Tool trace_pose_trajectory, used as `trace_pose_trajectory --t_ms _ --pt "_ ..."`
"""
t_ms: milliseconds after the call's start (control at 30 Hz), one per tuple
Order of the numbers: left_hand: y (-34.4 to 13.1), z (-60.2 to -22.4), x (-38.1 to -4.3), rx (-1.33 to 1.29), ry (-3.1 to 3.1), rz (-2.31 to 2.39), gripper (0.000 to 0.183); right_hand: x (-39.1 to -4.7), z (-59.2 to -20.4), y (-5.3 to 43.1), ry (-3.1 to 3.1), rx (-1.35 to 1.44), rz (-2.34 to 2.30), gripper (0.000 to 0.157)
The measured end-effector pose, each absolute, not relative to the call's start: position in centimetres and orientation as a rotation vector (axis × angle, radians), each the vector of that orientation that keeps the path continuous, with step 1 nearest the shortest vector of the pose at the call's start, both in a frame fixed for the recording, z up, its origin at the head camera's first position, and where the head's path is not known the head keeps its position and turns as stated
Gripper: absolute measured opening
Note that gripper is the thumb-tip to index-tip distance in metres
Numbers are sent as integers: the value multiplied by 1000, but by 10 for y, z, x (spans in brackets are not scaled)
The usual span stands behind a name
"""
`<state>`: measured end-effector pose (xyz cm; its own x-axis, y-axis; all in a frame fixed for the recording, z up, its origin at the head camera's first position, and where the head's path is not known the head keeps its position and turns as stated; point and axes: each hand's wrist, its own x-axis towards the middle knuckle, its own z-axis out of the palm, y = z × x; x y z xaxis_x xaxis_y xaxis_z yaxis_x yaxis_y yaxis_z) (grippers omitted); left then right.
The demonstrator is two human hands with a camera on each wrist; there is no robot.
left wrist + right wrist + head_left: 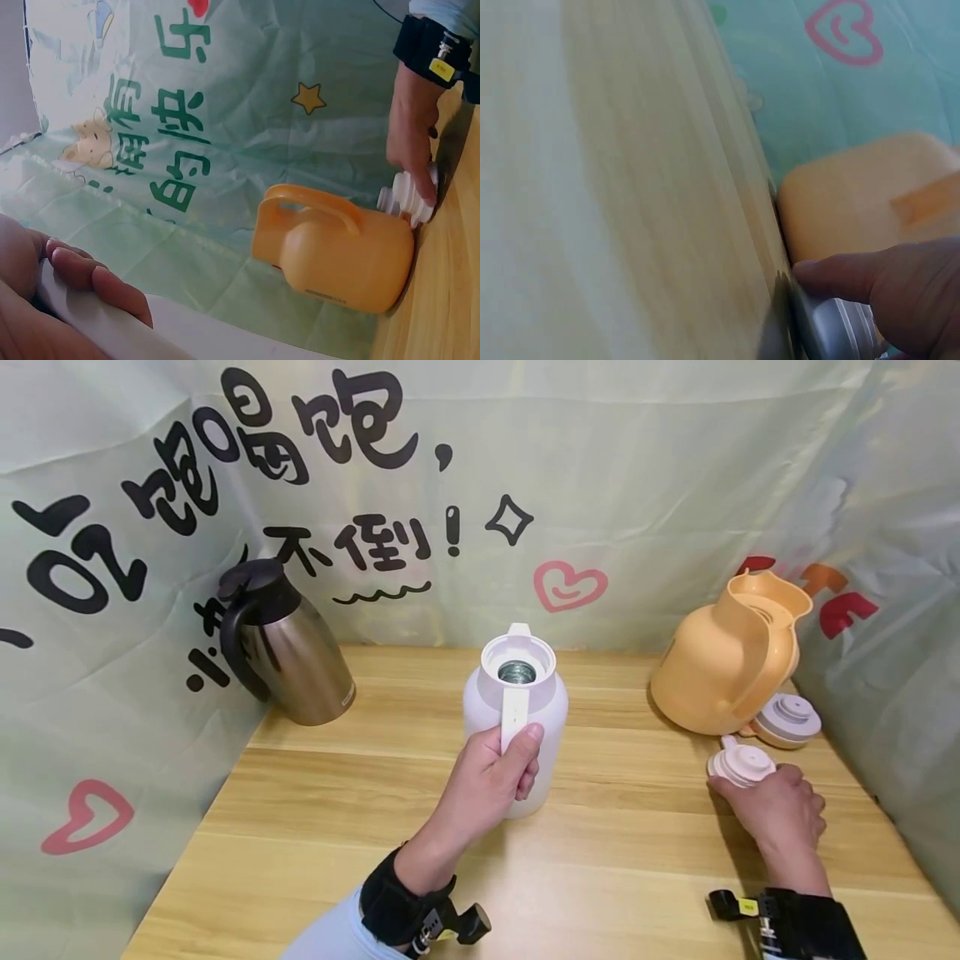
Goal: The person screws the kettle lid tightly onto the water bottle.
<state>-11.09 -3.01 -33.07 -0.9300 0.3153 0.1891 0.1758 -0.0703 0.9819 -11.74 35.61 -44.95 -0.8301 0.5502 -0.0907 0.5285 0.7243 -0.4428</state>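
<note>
A white vacuum jug (555, 710) stands uncovered on the table, its round mouth and shiny inner lining showing. My left hand (491, 768) grips the jug's handle, thumb on top and fingers wrapped round it. Over at the right, my right hand (783, 806) holds a white jug lid (741, 763) by its edge, low at the tabletop. Its thumb (840, 274) lies along the near side of the lid in the right wrist view. Part of the lid is hidden behind the hand.
An orange jug (697, 668) stands behind the right hand, with a second lid (787, 720), greyish with an orange edge, beside it. A brown metallic jug (307, 668) with black top stands at the back left. Printed cloth (675, 468) walls the wooden table (360, 827).
</note>
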Motion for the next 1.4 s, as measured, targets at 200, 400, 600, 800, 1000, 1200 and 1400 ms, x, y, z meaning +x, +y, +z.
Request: trace_pose_trajectory --t_ms 200,400,600,800,1000,1200,1400 --pt "-30 -332 -112 550 2072 2162 46 -120 -455 328 -2853 -478 604 87" --pt "-30 -333 -112 553 2070 2169 46 -130 -458 302 -2800 -242 743 85" --pt "-30 -333 -113 555 2059 2178 46 -134 -457 284 -2870 -221 906 97" --pt "-30 -333 -112 556 2052 2182 46 -140 -452 272 -2848 -149 1188 98" --pt "-30 -332 -113 572 2060 2171 46 -149 -450 263 -2776 -98 1450 92" --pt "-30 -333 -113 568 2061 2165 46 -154 -445 255 -2699 -94 1615 87" --pt "-30 -333 -113 565 2057 2170 46 -158 -433 245 -2549 -52 1729 78"
